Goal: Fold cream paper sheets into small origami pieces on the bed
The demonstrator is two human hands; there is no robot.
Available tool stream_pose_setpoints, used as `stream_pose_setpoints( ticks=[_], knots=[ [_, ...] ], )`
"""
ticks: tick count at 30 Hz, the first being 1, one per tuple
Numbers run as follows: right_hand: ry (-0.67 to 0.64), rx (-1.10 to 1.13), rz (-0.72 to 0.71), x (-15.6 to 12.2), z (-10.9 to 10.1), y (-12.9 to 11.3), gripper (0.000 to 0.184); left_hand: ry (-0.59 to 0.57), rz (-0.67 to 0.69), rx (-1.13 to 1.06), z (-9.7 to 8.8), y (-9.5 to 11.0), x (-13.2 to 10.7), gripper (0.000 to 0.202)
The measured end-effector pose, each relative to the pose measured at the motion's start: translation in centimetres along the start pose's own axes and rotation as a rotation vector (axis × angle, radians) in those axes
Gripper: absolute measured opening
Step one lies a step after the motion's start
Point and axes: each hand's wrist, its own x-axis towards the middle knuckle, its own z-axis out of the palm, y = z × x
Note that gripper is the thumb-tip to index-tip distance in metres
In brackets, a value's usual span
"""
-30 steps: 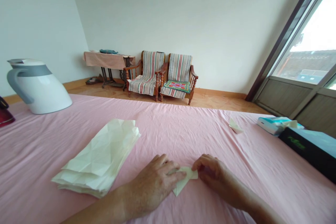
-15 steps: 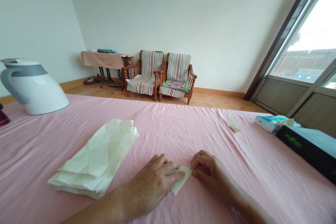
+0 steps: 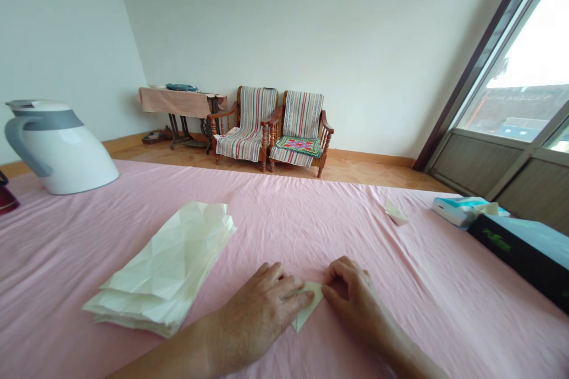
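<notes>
A small piece of folded pale paper lies on the pink cloth between my two hands. My left hand holds it down from the left, thumb and fingers closed over it and covering its left part. At the paper's right corner, my right hand has thumb and index finger pinched together on the edge. To the left of my left hand lies a stack of creased pale paper sheets. Another small folded paper piece rests apart at the far right.
A white and grey jug stands at the left, near a dark red object. On the right are a tissue pack and a black box. Beyond the pink cloth stand two wooden chairs and a cloth-covered sewing table.
My right hand has shifted slightly left, its fingertips closer over the paper's right corner. My left hand stays on the paper almost unmoved.
</notes>
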Motion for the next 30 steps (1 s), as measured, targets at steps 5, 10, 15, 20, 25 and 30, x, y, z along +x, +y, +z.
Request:
stream_pose_setpoints(
  ticks=[5,10,15,20,25,30],
  knots=[
    [0.040,-0.002,-0.004,-0.1,0.2,0.0,0.010,0.009,0.009,0.029,-0.3,0.2,0.0,0.038],
    [0.097,0.059,-0.021,0.2,0.6,0.4,0.010,-0.005,0.016,0.028,0.1,0.6,0.0,0.042],
    [0.145,0.122,-0.031,-0.3,0.3,1.0,0.019,-0.005,-0.042,0.007,0.7,0.7,-0.1,0.046],
    [0.156,0.106,-0.198,-3.0,0.3,1.3,0.032,0.017,-0.049,0.002,0.6,0.7,-0.1,0.042],
    [0.159,-0.083,-0.422,-4.0,0.1,0.6,0.040,0.009,-0.046,-0.021,0.3,0.8,0.1,0.044],
    [0.134,-0.206,-0.472,-3.6,-0.3,-0.2,0.037,-0.002,-0.064,-0.051,0.2,0.6,0.2,0.045]
  ],
)
